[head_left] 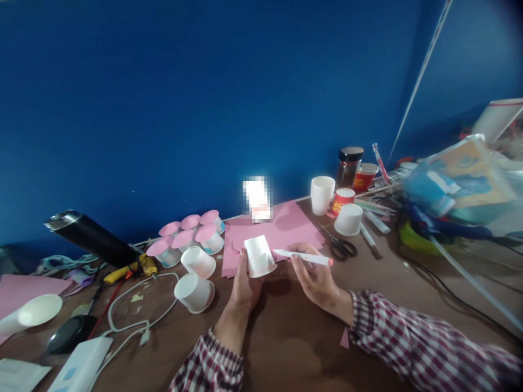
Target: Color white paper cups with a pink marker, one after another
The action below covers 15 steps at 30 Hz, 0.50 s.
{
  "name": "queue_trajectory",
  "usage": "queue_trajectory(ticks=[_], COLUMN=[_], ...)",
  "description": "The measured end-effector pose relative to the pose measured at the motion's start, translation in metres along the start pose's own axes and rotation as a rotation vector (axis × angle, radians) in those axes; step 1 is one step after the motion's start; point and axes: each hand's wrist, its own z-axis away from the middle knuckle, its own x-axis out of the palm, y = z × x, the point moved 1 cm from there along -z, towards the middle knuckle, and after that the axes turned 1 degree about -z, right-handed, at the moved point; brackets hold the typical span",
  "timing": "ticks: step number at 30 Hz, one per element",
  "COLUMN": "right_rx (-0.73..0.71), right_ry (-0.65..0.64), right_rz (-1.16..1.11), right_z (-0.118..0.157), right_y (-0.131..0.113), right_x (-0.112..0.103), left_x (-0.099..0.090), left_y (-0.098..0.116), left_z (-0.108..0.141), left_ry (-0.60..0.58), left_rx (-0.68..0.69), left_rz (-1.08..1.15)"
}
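My left hand (244, 287) holds a white paper cup (259, 256) upside down, just above the brown table. My right hand (314, 277) grips a white marker (302, 257) with a pink cap end, its tip pointing at the cup's side. Under and behind the cup lies a pink paper sheet (281, 228). Both sleeves are red-and-white plaid.
Two white cups (196, 277) lie left of my hands, and several pink-topped cups (188, 234) stand behind them. Scissors (341, 245), more cups (348, 219) and a jar (348, 166) sit at the right. A black flask (92, 235), cables and a plastic bag (461, 185) crowd the edges.
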Motion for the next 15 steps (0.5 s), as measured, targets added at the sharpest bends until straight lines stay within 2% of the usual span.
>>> queue_trajectory(ticks=[9,15], right_rx=[-0.038,0.010], right_ry=[0.005,-0.009], right_rz=[0.011,-0.067], right_z=[0.0007,0.0004], right_y=[-0.0047,-0.0056], right_x=[0.0007,0.0026], left_x=[0.0025,0.0089], left_y=[0.0039,0.0026], left_z=[0.0023,0.0060], left_ry=[-0.038,-0.043], left_rx=[-0.010,-0.021], left_rz=[-0.003,0.006])
